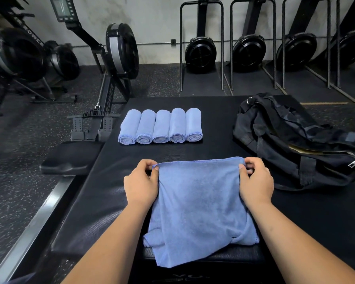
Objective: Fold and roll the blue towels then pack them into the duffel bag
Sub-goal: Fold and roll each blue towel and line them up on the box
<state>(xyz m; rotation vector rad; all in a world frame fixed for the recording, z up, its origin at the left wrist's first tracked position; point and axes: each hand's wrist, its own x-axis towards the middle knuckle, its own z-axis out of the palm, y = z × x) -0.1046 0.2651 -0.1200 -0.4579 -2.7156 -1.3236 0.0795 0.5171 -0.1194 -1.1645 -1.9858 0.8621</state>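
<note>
A blue towel [199, 203] lies spread on the black padded platform [217, 119] in front of me, its near end hanging over the front edge. My left hand [140, 184] pinches the towel's far left corner, and my right hand [255, 181] pinches its far right corner. Several rolled blue towels [160, 126] stand side by side in a row farther back. At the right of the platform sits the black duffel bag [295, 140], slumped, with its zipper open.
A rowing machine [111, 78] stands to the left, its seat and rail running alongside the platform. More rowers [248, 50] are stored upright against the back wall in metal racks. The floor is dark speckled rubber.
</note>
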